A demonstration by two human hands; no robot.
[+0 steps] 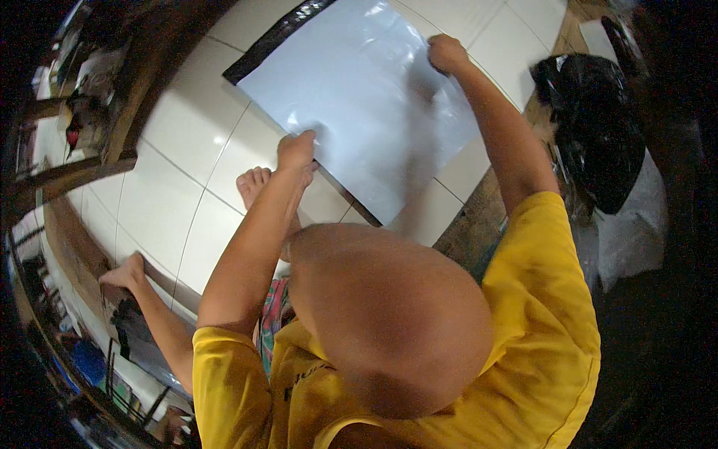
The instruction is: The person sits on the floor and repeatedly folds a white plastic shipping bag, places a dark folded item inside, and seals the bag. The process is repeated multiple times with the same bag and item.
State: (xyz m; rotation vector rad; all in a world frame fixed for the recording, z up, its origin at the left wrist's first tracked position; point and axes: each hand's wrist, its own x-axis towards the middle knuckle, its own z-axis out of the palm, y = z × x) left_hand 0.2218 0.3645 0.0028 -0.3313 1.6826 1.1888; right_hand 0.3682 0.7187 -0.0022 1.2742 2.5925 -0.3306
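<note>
A large white plastic mailer bag [351,97] with a black strip along its far left edge lies flat on the tiled floor in front of me. My left hand [297,152] is closed at its near left edge, fingers curled in a fist with the plastic beneath. At the far right edge, my right hand [447,54] is closed on the bag as well, arm stretched out. What the fingers pinch is partly hidden. My raised bent knee [389,314], blurred, covers the middle foreground, and a bare foot [254,183] rests beside my left wrist.
A crumpled black plastic bag [598,127] lies at the right beside clear plastic [636,224]. Wooden furniture [82,176] stands at the left. Another bare foot [123,273] is on the left, near a dark plastic package [146,340]. Pale tiles [187,165] surround the mailer.
</note>
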